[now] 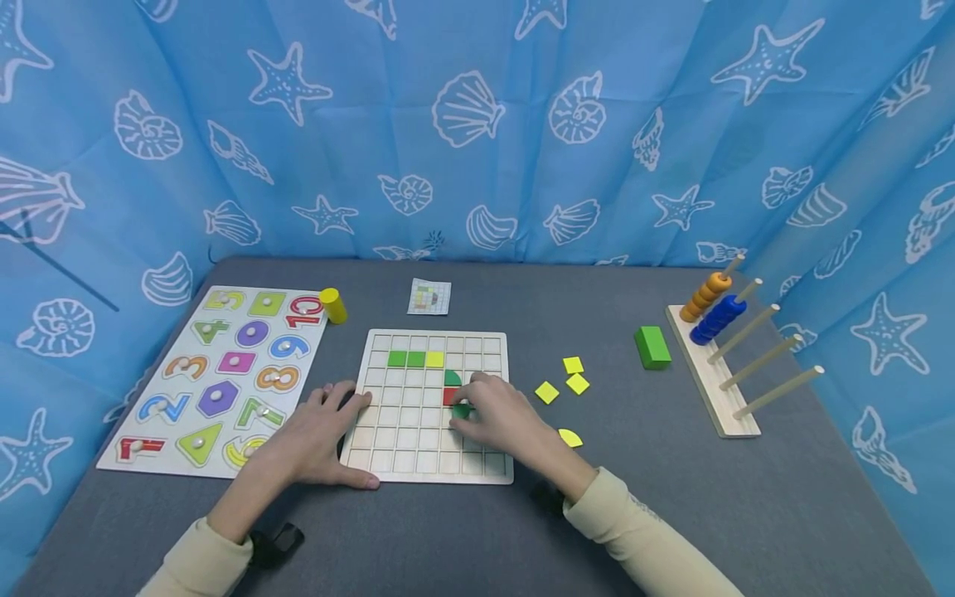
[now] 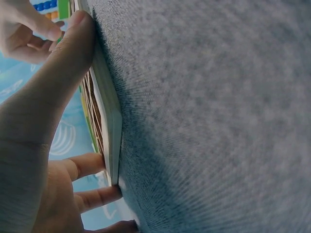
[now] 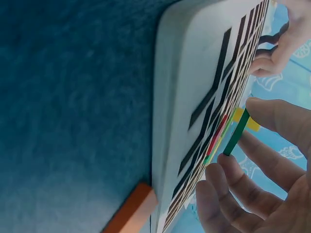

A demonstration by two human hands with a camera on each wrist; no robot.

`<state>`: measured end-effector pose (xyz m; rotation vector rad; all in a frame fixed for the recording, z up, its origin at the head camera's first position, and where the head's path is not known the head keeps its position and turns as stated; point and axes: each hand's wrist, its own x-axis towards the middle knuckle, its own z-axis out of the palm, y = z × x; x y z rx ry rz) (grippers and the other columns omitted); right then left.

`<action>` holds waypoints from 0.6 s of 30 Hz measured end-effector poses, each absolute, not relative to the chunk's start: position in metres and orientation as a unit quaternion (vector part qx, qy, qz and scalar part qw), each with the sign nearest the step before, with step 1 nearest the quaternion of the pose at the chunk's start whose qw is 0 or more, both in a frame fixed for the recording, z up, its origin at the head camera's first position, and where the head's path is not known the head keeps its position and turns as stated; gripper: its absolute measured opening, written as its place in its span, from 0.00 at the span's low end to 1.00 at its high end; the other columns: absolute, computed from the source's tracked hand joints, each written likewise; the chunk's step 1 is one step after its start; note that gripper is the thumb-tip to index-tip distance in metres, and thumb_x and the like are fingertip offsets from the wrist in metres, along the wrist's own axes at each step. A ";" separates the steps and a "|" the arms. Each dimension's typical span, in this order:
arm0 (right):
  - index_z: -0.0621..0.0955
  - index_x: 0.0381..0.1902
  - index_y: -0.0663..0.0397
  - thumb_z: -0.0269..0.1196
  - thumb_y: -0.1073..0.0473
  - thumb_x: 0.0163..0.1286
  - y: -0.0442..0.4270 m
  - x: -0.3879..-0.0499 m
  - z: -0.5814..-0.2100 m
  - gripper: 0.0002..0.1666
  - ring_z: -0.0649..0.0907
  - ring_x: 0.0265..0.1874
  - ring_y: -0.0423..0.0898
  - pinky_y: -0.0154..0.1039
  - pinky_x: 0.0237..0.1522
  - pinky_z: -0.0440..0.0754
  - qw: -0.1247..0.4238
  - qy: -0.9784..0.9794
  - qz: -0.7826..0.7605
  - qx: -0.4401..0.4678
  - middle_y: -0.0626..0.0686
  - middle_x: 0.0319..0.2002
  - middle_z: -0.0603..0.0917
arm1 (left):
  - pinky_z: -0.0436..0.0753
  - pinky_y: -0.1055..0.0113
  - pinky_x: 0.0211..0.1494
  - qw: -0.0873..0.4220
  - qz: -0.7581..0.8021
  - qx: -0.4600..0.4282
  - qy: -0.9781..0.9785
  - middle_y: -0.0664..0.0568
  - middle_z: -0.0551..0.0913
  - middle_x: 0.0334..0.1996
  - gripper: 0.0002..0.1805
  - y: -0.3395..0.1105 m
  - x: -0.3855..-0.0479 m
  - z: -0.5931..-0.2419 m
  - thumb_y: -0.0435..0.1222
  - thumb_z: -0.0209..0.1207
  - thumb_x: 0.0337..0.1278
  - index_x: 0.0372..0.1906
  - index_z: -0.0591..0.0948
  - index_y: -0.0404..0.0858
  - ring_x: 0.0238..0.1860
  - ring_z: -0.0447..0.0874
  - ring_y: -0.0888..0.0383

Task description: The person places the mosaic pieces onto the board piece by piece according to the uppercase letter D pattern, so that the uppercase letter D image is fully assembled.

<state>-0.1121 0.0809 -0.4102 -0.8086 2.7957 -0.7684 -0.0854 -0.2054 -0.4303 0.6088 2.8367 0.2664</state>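
A wooden grid board (image 1: 403,414) lies on the grey table, with two green squares (image 1: 406,359), a yellow square (image 1: 434,359), a green curved piece (image 1: 452,378) and a red square (image 1: 448,396) in its cells. My right hand (image 1: 496,414) pinches a dark green piece (image 1: 462,410) over the board's right half; in the right wrist view that green piece (image 3: 236,132) is held tilted between thumb and fingertip. At the board's left edge, my left hand (image 1: 317,435) rests with thumb and fingers spread; the left wrist view shows the thumb on the board's edge (image 2: 112,121).
Yellow squares (image 1: 547,392) and a yellow curved piece (image 1: 570,438) lie right of the board. Farther right stand a green block (image 1: 652,347) and a peg rack (image 1: 712,373). A number puzzle (image 1: 216,381), yellow cylinder (image 1: 332,306) and pattern card (image 1: 429,297) are left and behind.
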 end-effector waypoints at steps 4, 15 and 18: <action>0.90 0.42 0.57 0.74 0.58 0.62 0.076 -0.112 -0.412 0.12 0.72 0.27 0.41 0.31 0.24 0.67 0.073 0.926 -0.253 -0.270 0.53 0.34 0.85 | 0.77 0.33 0.61 0.112 0.090 0.209 0.967 0.33 0.68 0.71 0.65 -0.205 -0.085 -0.430 0.77 0.68 0.30 0.73 0.69 0.40 0.66 0.70 0.28; 0.90 0.38 0.55 0.74 0.59 0.62 0.066 -0.114 -0.414 0.08 0.75 0.29 0.41 0.31 0.26 0.70 0.071 0.928 -0.222 -0.292 0.51 0.33 0.87 | 0.77 0.33 0.59 0.109 0.092 0.211 0.967 0.34 0.68 0.70 0.65 -0.206 -0.085 -0.430 0.77 0.69 0.30 0.72 0.70 0.40 0.65 0.70 0.29; 0.90 0.38 0.55 0.75 0.58 0.61 0.065 -0.114 -0.413 0.09 0.75 0.29 0.41 0.32 0.27 0.71 0.068 0.927 -0.218 -0.296 0.51 0.33 0.88 | 0.77 0.33 0.59 0.107 0.091 0.210 0.967 0.34 0.68 0.70 0.65 -0.205 -0.085 -0.430 0.77 0.69 0.30 0.72 0.70 0.40 0.65 0.70 0.29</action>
